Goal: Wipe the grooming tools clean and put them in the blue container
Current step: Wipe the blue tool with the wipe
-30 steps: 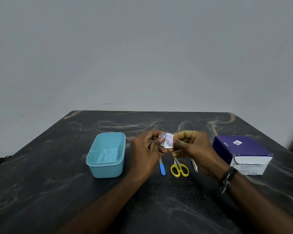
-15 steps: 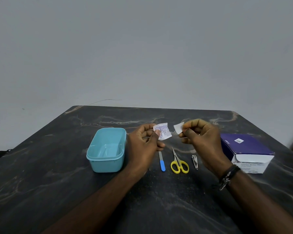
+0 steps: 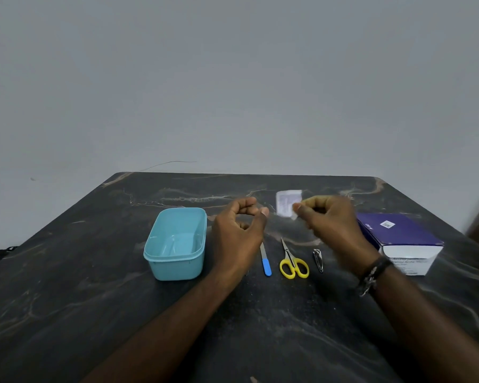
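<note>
My left hand [image 3: 239, 233] hovers over the table with loosely curled fingers and holds nothing. My right hand [image 3: 332, 225] is raised beside it, thumb and forefinger pinched on a small white wipe [image 3: 294, 215]. A torn printed wrapper [image 3: 287, 201] shows just left of those fingertips; I cannot tell whether it is held or loose. Below the hands lie a nail file with a blue handle [image 3: 265, 261], yellow-handled scissors [image 3: 293, 266] and a metal nail clipper [image 3: 318, 259]. The blue container [image 3: 174, 269] stands empty to the left.
A purple and white box [image 3: 398, 236] sits at the right, close behind my right wrist. The dark marbled table [image 3: 94, 299] ends at a grey wall at the back. A dark bracelet is on my right wrist.
My left hand has let go of the wrapper and dropped slightly. The wrapper is now over by my right fingertips. My right hand stays raised with the wipe.
</note>
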Action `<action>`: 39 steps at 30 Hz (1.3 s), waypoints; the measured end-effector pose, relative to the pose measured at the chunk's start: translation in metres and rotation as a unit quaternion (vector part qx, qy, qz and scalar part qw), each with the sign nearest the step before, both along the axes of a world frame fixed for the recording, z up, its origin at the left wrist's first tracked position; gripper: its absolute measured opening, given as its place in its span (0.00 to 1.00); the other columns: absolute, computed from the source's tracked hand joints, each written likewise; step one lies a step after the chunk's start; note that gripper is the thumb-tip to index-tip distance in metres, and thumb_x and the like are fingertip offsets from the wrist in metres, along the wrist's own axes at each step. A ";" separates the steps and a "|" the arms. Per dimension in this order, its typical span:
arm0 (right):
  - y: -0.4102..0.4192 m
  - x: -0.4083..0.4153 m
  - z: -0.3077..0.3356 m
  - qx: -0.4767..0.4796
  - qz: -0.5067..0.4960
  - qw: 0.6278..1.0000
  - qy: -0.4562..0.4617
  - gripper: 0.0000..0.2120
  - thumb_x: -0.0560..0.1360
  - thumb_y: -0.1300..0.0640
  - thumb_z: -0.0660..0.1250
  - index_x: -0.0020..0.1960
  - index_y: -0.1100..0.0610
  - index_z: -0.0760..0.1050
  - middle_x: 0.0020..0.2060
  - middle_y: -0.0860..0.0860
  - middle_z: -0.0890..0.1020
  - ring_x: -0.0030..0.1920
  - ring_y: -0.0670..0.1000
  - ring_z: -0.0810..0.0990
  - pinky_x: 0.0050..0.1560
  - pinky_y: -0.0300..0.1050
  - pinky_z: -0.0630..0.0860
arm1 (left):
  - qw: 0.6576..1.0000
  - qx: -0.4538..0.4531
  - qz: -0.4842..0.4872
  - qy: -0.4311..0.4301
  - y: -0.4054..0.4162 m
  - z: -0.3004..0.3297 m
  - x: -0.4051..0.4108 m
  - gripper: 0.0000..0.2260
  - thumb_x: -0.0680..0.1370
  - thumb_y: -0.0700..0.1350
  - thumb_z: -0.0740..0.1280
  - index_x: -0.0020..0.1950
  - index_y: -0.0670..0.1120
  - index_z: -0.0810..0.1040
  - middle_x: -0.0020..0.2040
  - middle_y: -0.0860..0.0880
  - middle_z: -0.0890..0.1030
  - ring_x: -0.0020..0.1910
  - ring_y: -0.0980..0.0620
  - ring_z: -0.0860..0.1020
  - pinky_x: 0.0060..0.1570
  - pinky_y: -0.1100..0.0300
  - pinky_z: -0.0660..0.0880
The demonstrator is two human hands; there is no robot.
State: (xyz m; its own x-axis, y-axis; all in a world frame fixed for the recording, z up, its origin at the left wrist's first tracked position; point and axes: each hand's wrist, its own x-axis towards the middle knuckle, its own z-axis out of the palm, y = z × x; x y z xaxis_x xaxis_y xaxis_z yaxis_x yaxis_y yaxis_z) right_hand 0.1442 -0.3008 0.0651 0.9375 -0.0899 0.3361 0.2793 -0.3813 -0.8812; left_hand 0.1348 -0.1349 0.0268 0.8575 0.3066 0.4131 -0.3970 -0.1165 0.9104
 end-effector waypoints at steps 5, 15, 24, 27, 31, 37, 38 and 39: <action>-0.024 0.045 0.034 -0.345 -0.106 0.932 0.039 0.11 0.71 0.60 0.68 0.33 0.64 0.74 0.27 0.55 0.74 0.32 0.55 0.73 0.32 0.44 0.67 | 0.998 0.053 0.027 -0.007 -0.002 0.001 -0.003 0.06 0.75 0.43 0.72 0.49 0.53 0.79 0.41 0.54 0.82 0.40 0.56 0.79 0.42 0.62 0.77; -0.023 0.089 0.024 -0.613 -0.097 0.770 0.152 0.04 0.68 0.62 0.66 0.42 0.56 0.74 0.52 0.56 0.83 0.51 0.59 0.82 0.47 0.48 0.77 | 0.983 0.173 0.052 -0.033 0.001 -0.001 -0.006 0.06 0.75 0.43 0.71 0.50 0.51 0.80 0.42 0.59 0.79 0.43 0.62 0.78 0.42 0.66 0.75; -0.015 0.064 0.032 -0.485 -0.154 0.861 -0.014 0.02 0.72 0.60 0.69 0.41 0.57 0.76 0.45 0.58 0.83 0.44 0.60 0.80 0.38 0.44 0.70 | 0.901 0.414 0.129 0.015 0.009 0.010 -0.011 0.18 0.72 0.32 0.70 0.59 0.46 0.74 0.56 0.46 0.74 0.41 0.46 0.77 0.38 0.50 0.76; -0.008 0.042 0.028 -0.322 -0.064 0.941 -0.078 0.03 0.73 0.59 0.72 0.42 0.55 0.85 0.37 0.50 0.85 0.36 0.46 0.79 0.33 0.37 0.68 | 0.878 0.451 0.147 0.061 0.016 0.021 -0.018 0.11 0.73 0.33 0.68 0.51 0.44 0.72 0.55 0.43 0.72 0.37 0.47 0.69 0.37 0.54 0.67; -0.001 0.024 0.010 -0.251 0.003 0.963 -0.098 0.03 0.74 0.58 0.73 0.45 0.52 0.84 0.35 0.45 0.83 0.35 0.41 0.80 0.35 0.38 0.76 | 0.852 0.491 0.135 0.124 0.020 0.029 -0.025 0.11 0.75 0.32 0.66 0.44 0.45 0.65 0.55 0.41 0.73 0.46 0.42 0.76 0.39 0.55 0.68; -0.001 0.024 -0.012 -0.246 0.002 0.958 -0.145 0.03 0.72 0.58 0.75 0.44 0.53 0.82 0.33 0.39 0.79 0.31 0.37 0.76 0.33 0.30 0.70 | 0.828 0.511 0.154 0.172 0.022 0.035 -0.026 0.19 0.77 0.33 0.65 0.33 0.46 0.60 0.40 0.44 0.74 0.32 0.51 0.64 0.36 0.57 0.65; 0.000 0.023 -0.014 -0.263 0.002 0.952 -0.155 0.03 0.71 0.58 0.75 0.44 0.53 0.82 0.34 0.41 0.80 0.31 0.36 0.75 0.34 0.30 0.70 | 0.825 0.513 0.157 0.176 0.021 0.035 -0.026 0.19 0.77 0.34 0.65 0.32 0.46 0.60 0.38 0.46 0.72 0.31 0.52 0.63 0.36 0.57 0.64; 0.000 0.022 -0.015 -0.275 0.008 0.948 -0.160 0.03 0.72 0.58 0.75 0.45 0.53 0.82 0.36 0.43 0.82 0.32 0.37 0.76 0.35 0.34 0.73 | 0.822 0.517 0.159 0.178 0.022 0.034 -0.026 0.18 0.77 0.35 0.66 0.33 0.46 0.61 0.38 0.46 0.73 0.31 0.52 0.63 0.36 0.57 0.64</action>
State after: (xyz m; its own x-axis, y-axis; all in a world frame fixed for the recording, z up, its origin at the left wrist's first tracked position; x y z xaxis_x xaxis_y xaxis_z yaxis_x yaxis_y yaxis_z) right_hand 0.1659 -0.3004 0.0496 0.7795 0.1957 0.5951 0.5088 -0.7519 -0.4192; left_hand 0.1091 -0.1134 0.0608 0.9246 0.1820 0.3346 0.0738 -0.9474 0.3115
